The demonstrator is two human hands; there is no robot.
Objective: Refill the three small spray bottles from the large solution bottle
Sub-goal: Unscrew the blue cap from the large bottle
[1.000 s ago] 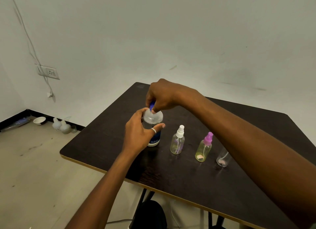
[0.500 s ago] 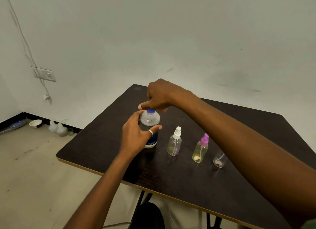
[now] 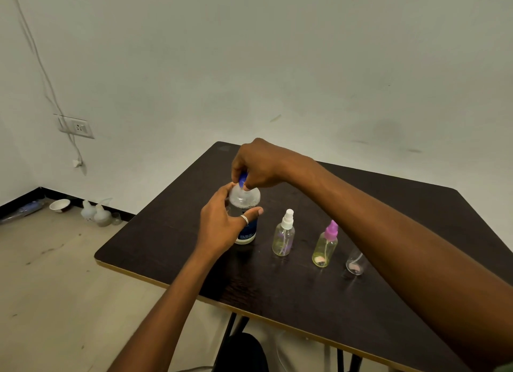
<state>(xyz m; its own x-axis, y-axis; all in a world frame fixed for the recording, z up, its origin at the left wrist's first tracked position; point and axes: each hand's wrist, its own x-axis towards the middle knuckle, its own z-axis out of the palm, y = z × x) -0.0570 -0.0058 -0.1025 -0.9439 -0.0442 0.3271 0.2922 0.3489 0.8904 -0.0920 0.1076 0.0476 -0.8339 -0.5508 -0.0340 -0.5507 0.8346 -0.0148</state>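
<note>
The large clear solution bottle (image 3: 245, 202) with a blue label stands upright on the dark table (image 3: 305, 282). My left hand (image 3: 222, 227) grips its body. My right hand (image 3: 258, 166) pinches its blue cap (image 3: 242, 179) from above. To its right stand three small spray bottles in a row: one with a white nozzle (image 3: 283, 234), one with a purple nozzle (image 3: 325, 245), and a clear one (image 3: 354, 264) whose top is hidden behind my right forearm.
The table's front edge runs from the left down to the lower right. On the floor by the left wall lie a white bowl (image 3: 59, 205) and pale bottles (image 3: 95, 213). A wall socket (image 3: 79, 127) with a hanging cable is at left.
My right hand's fingers have closed back over the blue cap, which stood uncovered half a second ago. My left hand keeps its grip on the bottle.
</note>
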